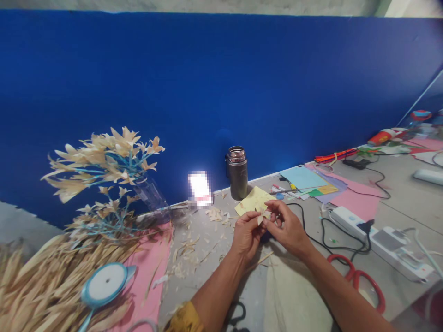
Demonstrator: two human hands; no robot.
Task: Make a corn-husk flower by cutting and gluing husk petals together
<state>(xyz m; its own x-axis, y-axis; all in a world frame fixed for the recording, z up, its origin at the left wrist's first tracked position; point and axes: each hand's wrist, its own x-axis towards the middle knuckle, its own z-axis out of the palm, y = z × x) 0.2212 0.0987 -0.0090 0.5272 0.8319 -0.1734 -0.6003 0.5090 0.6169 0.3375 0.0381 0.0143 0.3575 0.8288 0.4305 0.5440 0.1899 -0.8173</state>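
My left hand [246,233] and my right hand [284,225] meet above the grey table [221,272]. Both pinch a small pale dried-leaf piece [262,216] between their fingertips. Just behind the fingers lies a yellow paper sheet [252,200]. A dark metal flask [237,172] stands upright beyond it by the blue wall. Leaf scraps [194,244] are scattered left of my hands.
A blue-stemmed bouquet of dried leaf flowers [107,170] stands at left above a pile of dried leaves [41,286], a pink sheet [148,272] and a ribbon spool [105,283]. Red-handled scissors [360,281], a power strip [377,237], cables and coloured papers [311,182] lie at right.
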